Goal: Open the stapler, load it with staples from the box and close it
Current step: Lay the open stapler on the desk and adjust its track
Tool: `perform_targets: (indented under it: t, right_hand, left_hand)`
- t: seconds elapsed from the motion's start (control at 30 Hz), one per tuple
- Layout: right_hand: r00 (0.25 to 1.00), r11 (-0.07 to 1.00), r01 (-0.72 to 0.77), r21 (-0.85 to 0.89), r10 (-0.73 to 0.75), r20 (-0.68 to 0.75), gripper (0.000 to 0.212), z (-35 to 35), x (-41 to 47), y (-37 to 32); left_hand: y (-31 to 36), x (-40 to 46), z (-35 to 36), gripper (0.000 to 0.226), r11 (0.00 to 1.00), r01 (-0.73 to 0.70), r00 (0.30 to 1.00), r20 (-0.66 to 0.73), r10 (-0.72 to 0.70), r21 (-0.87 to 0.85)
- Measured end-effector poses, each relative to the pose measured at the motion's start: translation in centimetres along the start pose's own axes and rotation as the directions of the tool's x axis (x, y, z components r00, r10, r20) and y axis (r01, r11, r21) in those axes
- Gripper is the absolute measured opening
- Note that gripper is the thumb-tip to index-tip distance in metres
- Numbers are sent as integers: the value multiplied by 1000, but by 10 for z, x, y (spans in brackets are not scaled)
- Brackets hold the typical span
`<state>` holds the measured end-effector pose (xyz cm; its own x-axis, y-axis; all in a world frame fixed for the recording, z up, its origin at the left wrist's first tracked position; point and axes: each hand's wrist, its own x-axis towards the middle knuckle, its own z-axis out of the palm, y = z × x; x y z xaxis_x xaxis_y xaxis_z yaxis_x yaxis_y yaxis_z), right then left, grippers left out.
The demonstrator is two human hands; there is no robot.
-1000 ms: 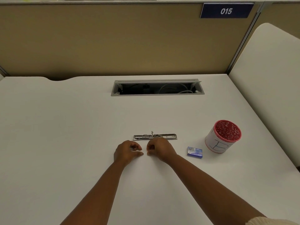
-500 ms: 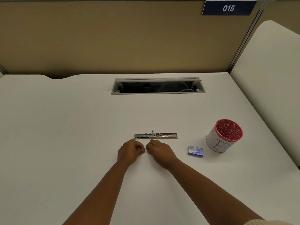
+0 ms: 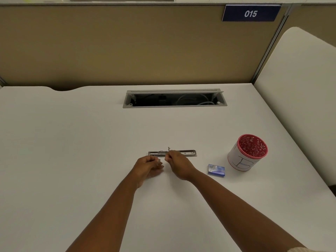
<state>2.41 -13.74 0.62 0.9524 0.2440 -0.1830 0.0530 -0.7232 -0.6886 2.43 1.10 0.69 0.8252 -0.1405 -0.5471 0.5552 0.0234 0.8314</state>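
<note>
1. The stapler (image 3: 172, 153) lies flat on the white tabletop (image 3: 72, 142), opened out into one long metal strip. It runs left to right near the middle of the tabletop, closer to my near edge than to the far edge.
2. My left hand (image 3: 147, 167) sits just on the near side of the stapler's left end. The fingers are loosely curled toward the thumb, and something small and pale shows at the fingertips, but I cannot tell whether it is staples or just my nails.
3. My right hand (image 3: 179, 163) is at the middle of the stapler, covering part of it. Thumb and forefinger are pressed together at the small upright metal piece there; I cannot tell if they actually pinch it.
4. My two hands are close together but not touching.
5. The box of staples (image 3: 216, 170), small and blue, lies flat to the right of my right hand and apart from the stapler. I cannot tell whether it is open.
6. A round cup (image 3: 247, 152) with a red patterned inside and a white outside stands just beyond the box, toward the right edge.
7. A grey cable slot (image 3: 174, 98) is set into the tabletop near the far edge.
</note>
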Motion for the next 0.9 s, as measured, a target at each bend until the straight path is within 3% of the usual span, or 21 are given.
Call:
perform_targets:
  t: [0.07, 0.27, 0.37, 0.47, 0.53, 0.7, 0.9]
  right_hand:
    - [999, 999, 31, 11, -31, 17, 20, -1, -1, -6]
    - [986, 954, 154, -258, -164, -18, 22, 1, -3, -8]
    - [988, 986, 115, -118, -126, -86, 22, 0, -2, -9]
    - [965, 992, 21, 124, 13, -263, 19, -1, -1, -5]
    - [953, 992, -27, 120, 62, -297, 17, 1, -2, 2]
    - [999, 998, -29, -51, 27, -29, 18, 13, -6, 8]
    - [993, 928, 118, -352, -115, 29, 19, 19, -1, 2]
  left_hand:
    - [1, -1, 7, 15, 989, 61, 997, 47, -55, -134]
    - [-2, 0, 11, 25, 888, 215, 976, 49, -214, -406]
    - [-4, -1, 10, 24, 876, 257, 966, 83, -245, -408]
    - [-2, -1, 6, 28, 880, 272, 962, 75, -264, -390]
    - [0, 1, 0, 29, 879, 245, 966, 22, -259, -408]
    - [5, 3, -11, 28, 904, 173, 967, -106, -231, -391]
    - [5, 5, -16, 31, 911, 108, 961, -192, -198, -398]
